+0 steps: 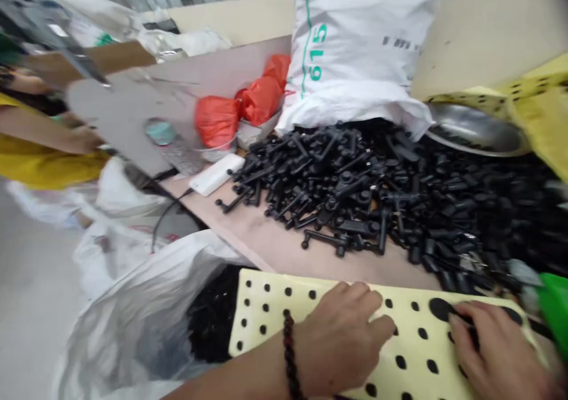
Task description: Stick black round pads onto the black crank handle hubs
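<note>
A pale yellow sheet with rows of black dots (275,296) lies at the table's front edge. My left hand (344,335), with a dark beaded bracelet on the wrist, rests over its middle, fingers curled down; whatever may be under them is hidden. At the sheet's right part, my right hand (497,350) is closed on a small black piece, beside a large black round dot (441,309). Behind the sheet spreads a big pile of black plastic parts (337,181).
A white sack (355,39) stands behind the pile, with a metal bowl (479,129) to its right. Red bags (217,119) and a white device (216,175) are further left. An open white bag (133,317) hangs front left. Another person's arm (44,129) shows at far left.
</note>
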Demonstrator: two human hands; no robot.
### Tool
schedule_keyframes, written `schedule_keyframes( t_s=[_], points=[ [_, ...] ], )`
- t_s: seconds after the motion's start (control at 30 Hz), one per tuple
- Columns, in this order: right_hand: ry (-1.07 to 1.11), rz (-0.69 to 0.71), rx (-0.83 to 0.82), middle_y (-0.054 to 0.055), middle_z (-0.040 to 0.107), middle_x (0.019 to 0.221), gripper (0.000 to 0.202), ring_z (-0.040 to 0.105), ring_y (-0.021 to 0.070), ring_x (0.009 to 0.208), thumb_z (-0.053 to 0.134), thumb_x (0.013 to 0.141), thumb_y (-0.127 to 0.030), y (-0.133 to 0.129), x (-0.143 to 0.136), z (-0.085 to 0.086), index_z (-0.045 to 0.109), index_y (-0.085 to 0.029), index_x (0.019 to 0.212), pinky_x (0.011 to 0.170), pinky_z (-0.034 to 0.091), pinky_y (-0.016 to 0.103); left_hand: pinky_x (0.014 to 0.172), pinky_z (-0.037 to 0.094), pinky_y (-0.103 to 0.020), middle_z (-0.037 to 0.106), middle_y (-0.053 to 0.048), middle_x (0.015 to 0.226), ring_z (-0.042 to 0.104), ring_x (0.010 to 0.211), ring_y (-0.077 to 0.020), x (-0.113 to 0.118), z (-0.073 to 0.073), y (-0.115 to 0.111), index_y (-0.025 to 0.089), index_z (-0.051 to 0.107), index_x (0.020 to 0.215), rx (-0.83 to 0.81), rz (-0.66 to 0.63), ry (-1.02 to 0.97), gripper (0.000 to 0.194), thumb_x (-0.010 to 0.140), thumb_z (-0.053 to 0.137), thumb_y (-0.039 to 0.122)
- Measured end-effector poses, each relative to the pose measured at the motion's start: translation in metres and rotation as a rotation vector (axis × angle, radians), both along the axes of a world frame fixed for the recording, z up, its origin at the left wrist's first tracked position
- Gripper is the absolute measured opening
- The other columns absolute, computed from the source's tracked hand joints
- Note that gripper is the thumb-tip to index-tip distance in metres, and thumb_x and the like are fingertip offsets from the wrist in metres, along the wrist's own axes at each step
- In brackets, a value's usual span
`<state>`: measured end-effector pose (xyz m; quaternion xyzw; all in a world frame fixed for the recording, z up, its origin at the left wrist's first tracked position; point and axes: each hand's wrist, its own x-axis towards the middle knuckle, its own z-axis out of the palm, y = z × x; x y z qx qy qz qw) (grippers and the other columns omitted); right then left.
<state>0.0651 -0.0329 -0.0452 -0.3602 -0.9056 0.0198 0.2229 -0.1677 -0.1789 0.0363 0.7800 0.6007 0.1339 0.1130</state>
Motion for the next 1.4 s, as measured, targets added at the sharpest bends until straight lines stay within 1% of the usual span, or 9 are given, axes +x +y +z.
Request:
schedule_keyframes(
  t_s=[0.1,0.27,0.53,0.87,1.07,1.17,1.23,1.3,1.4],
  points=[
    [-0.042,-0.008,0.115,0.013,0.057,0.088,0.016,0.054,0.0274,0.082,0.040,0.085,-0.023,-0.012,-0.014,0.013,0.053,-0.016,0.092,0.073,0.045,0.041,0.072,0.040,-0.035,0.055,-0.006,0.095,0.049,0.088,-0.0219,0.028,-0.022,0.035,0.018,0.054,0.089,0.082,-0.097,0.063,0.008,0.086,0.046,0.019],
    [-0.012,-0.102,0.015,0.009,0.056,0.086,0.010,0.054,0.0235,0.079,0.042,0.084,-0.015,-0.013,-0.021,0.019,0.051,-0.019,0.087,0.069,0.045,0.036,0.067,0.037,-0.036,0.055,-0.006,0.100,0.048,0.085,-0.0225,0.042,-0.037,0.067,0.021,0.054,0.097,0.097,-0.100,0.115,0.013,0.085,0.049,0.017],
    [0.102,-0.108,-0.282,0.005,0.054,0.089,0.012,0.055,0.0179,0.079,0.041,0.086,-0.012,-0.013,-0.016,0.040,0.049,-0.021,0.088,0.068,0.046,0.028,0.063,0.039,-0.036,0.056,-0.003,0.091,0.051,0.080,-0.0229,0.051,-0.027,0.075,0.022,0.052,0.104,0.068,-0.085,0.147,0.027,0.079,0.050,0.013],
    [-0.038,-0.157,-0.173,0.006,0.051,0.078,0.014,0.051,0.0209,0.072,0.042,0.080,-0.010,-0.009,-0.027,0.035,0.048,-0.020,0.073,0.064,0.043,0.031,0.062,0.043,-0.036,0.054,-0.003,0.087,0.052,0.078,-0.0230,0.056,-0.034,0.082,0.021,0.051,0.101,0.086,-0.076,0.169,0.022,0.081,0.046,0.014],
    [0.169,-0.119,-0.532,0.001,0.051,0.073,0.016,0.053,0.0167,0.070,0.044,0.077,-0.010,-0.012,-0.025,0.046,0.043,-0.021,0.065,0.062,0.041,0.027,0.060,0.046,-0.036,0.056,-0.005,0.089,0.053,0.077,-0.0234,0.064,-0.034,0.077,0.019,0.052,0.100,0.084,-0.081,0.209,0.021,0.081,0.047,0.012],
    [0.278,-0.062,-0.672,0.003,0.058,0.080,0.016,0.056,0.0189,0.081,0.047,0.076,-0.010,-0.015,-0.023,0.051,0.046,-0.020,0.064,0.074,0.043,0.031,0.062,0.048,-0.035,0.058,-0.004,0.089,0.054,0.077,-0.0229,0.053,-0.029,0.071,0.022,0.053,0.097,0.062,-0.112,0.101,0.019,0.080,0.050,0.013],
    [0.287,-0.022,-0.734,0.005,0.062,0.087,0.015,0.057,0.0216,0.089,0.049,0.075,-0.012,-0.017,-0.022,0.054,0.051,-0.020,0.064,0.081,0.042,0.035,0.066,0.049,-0.034,0.059,-0.005,0.093,0.055,0.081,-0.0216,0.033,-0.026,0.063,0.022,0.054,0.094,0.108,-0.091,0.000,0.018,0.081,0.048,0.011],
    [0.289,-0.011,-0.775,0.006,0.064,0.091,0.014,0.056,0.0238,0.094,0.052,0.075,-0.013,-0.017,-0.021,0.056,0.053,-0.021,0.063,0.083,0.042,0.038,0.074,0.048,-0.035,0.060,-0.008,0.099,0.055,0.087,-0.0217,0.004,-0.024,0.054,0.020,0.055,0.095,0.238,0.044,-0.026,0.020,0.083,0.042,0.010],
    [0.331,-0.027,-0.850,0.007,0.066,0.091,0.014,0.057,0.0251,0.095,0.055,0.076,-0.018,-0.014,-0.020,0.058,0.054,-0.021,0.062,0.084,0.042,0.039,0.080,0.046,-0.041,0.060,-0.013,0.103,0.053,0.094,-0.0263,-0.040,-0.024,0.043,0.014,0.054,0.105,0.399,0.300,0.133,0.024,0.087,0.039,0.014]
  ],
)
